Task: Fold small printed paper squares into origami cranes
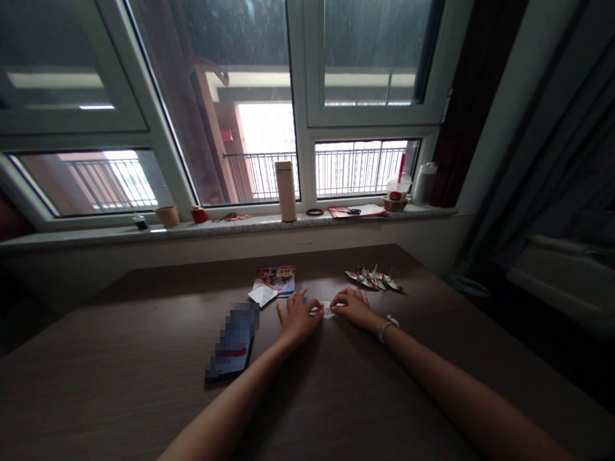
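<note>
A small folded piece of patterned paper (327,310) lies on the dark wooden table (144,358) between my two hands. My left hand (296,318) rests on the table with its fingertips pinching the paper's left edge. My right hand (352,305), with a bracelet at the wrist, presses its curled fingers on the paper's right edge. Several folded paper cranes (375,280) stand in a row just beyond my right hand.
A phone (233,344) lies left of my left hand. A stack of coloured paper squares (275,280) with a loose white sheet sits beyond it. On the windowsill (96,234) stand a tall flask (287,191), cups, a drink with a straw (398,190) and scissors.
</note>
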Tool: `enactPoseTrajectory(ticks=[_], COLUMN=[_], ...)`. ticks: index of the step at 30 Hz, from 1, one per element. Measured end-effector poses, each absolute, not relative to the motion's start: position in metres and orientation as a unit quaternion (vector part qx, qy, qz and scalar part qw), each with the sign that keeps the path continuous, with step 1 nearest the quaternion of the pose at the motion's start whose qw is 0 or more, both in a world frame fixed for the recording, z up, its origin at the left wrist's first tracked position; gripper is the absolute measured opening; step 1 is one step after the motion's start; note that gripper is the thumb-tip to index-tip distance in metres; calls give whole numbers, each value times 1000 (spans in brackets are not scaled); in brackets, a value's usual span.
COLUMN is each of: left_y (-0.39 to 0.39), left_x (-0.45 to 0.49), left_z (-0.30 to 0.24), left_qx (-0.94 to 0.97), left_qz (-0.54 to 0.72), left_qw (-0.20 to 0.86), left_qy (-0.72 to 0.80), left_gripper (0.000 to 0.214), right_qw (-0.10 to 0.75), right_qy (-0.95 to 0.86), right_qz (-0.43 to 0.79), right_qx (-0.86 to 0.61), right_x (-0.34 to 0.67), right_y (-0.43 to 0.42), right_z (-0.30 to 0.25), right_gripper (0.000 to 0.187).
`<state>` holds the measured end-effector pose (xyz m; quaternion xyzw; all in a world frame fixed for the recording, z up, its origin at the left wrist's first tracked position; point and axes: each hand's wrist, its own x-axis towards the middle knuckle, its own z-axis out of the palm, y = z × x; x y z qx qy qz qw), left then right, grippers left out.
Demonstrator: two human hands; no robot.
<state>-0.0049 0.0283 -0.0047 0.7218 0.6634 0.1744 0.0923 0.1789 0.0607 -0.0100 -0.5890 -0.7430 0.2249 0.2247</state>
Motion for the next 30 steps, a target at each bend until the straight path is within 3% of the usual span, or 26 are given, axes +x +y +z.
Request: enactPoseTrajectory(ticks=[30], left_y=[38], left_x=[-8], left_z=[-2], left_qx=[721], left_qz=[128], left_qw=[142], left_qy=[666], left_gripper=[28], right_qw=[225], right_qy=[-713], right_qz=[256], right_qx=[-613], right_x=[176], right_y=[67], right_z=[-5], right_gripper=[22])
